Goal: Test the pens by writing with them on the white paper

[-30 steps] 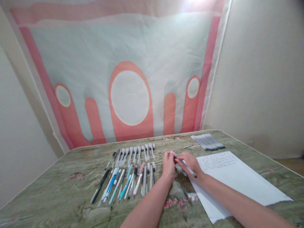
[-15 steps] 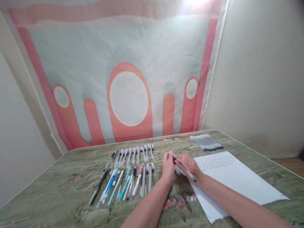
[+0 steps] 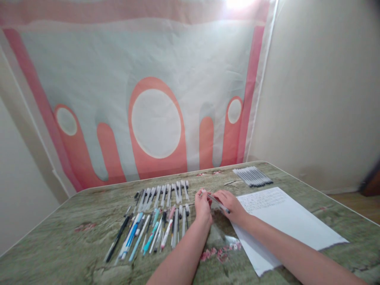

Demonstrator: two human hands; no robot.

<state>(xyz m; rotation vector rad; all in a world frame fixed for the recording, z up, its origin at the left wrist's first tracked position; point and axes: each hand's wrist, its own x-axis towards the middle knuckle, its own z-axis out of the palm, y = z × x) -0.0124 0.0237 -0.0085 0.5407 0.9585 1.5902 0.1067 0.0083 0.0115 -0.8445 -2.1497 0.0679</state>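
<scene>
the desk (image 3: 74,245) wears a smooth covering printed with wood grain, with a faint sheen like oilcloth. the pen (image 3: 214,198) held just above it is clear, glossy plastic with a dark tip. the rows of pens (image 3: 154,231) are smooth plastic too, some clear, some opaque. the sheet (image 3: 291,225) is matt white paper with a rough torn near edge. the wall hanging (image 3: 148,71) is thin matt cloth, lightly creased. the wall (image 3: 320,99) looks matt and plain.
</scene>
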